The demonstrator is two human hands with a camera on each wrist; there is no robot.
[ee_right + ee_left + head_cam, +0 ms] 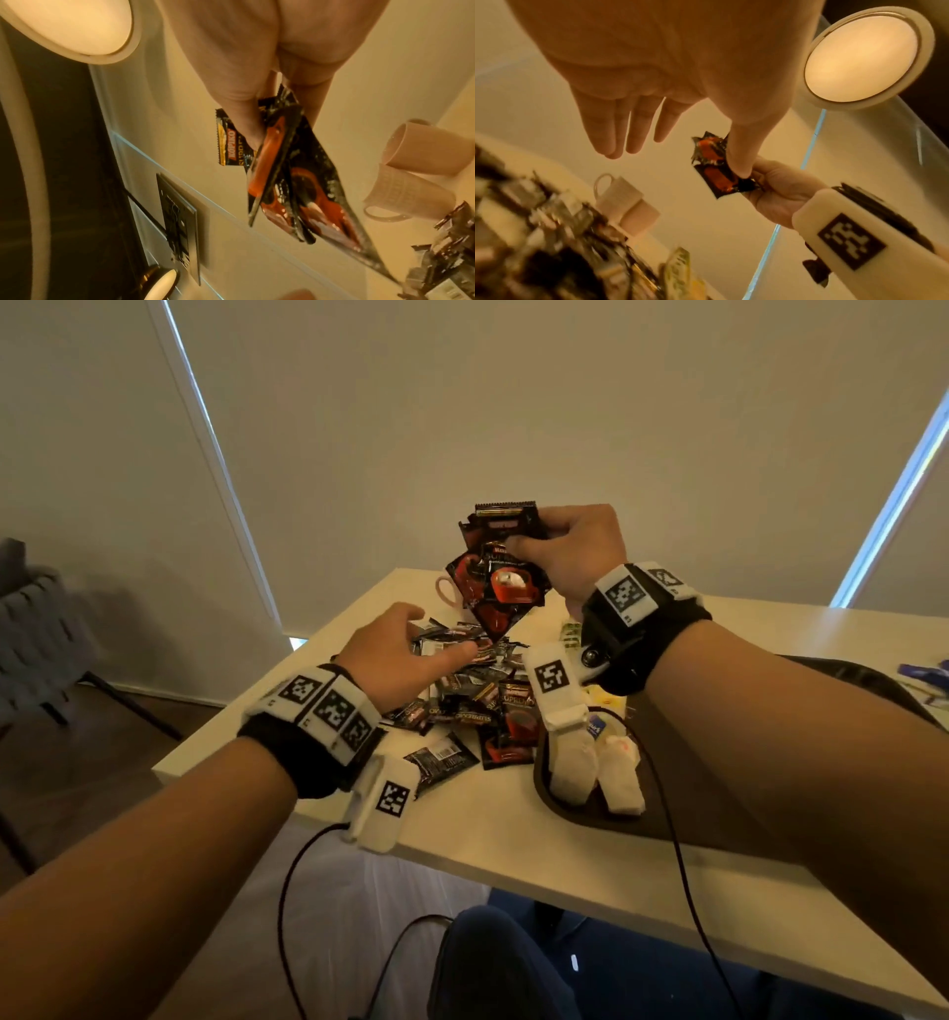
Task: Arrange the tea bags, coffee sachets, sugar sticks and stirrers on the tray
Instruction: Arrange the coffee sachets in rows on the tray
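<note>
Several black-and-red foil coffee sachets gripped in right hand; left hand relaxed, empty, over tabletop pile. Dark tray at 3 o'clock holds few items; most sorting remains.

- A pile of coffee sachets lies mid-table, near its left edge.
- Two mugs lie behind the pile.
- The tray sits right of the pile, holding tea bags.
</note>
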